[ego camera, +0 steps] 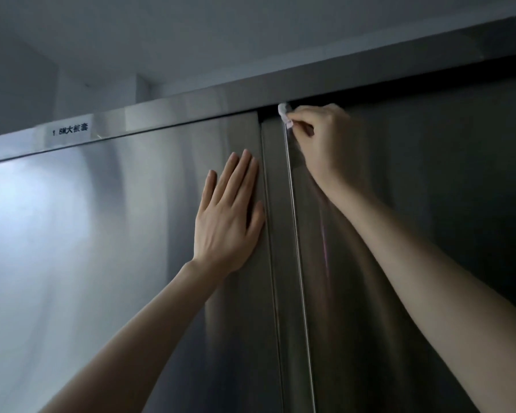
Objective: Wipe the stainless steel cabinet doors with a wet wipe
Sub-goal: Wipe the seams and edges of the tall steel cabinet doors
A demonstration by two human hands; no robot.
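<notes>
— Wipe: where do you have it?

— The wet wipe (285,114) is a small white wad pinched between the thumb and curled fingertips (299,123) of my right hand (328,144). It sits just left of those fingertips, pressed on the top end of the bright edge strip (295,234) of the right cabinet door (429,204), right under the top rail (251,99).

— And your other hand?

— My left hand (227,216) lies flat on the left cabinet door (102,234), fingers straight and together, holding nothing. It is below the wipe and to its left, just beside the seam between the doors.

— Which way does the strip run from your fingers?

— Straight down. Its long axis is vertical and it passes just left of my right wrist and forearm. My right hand is already on it, so I judge the next stroke is a downward pull along the strip, with the left hand only bracing. The wad is small, so I would keep the pinch firm or it may slip off the narrow edge.
</notes>
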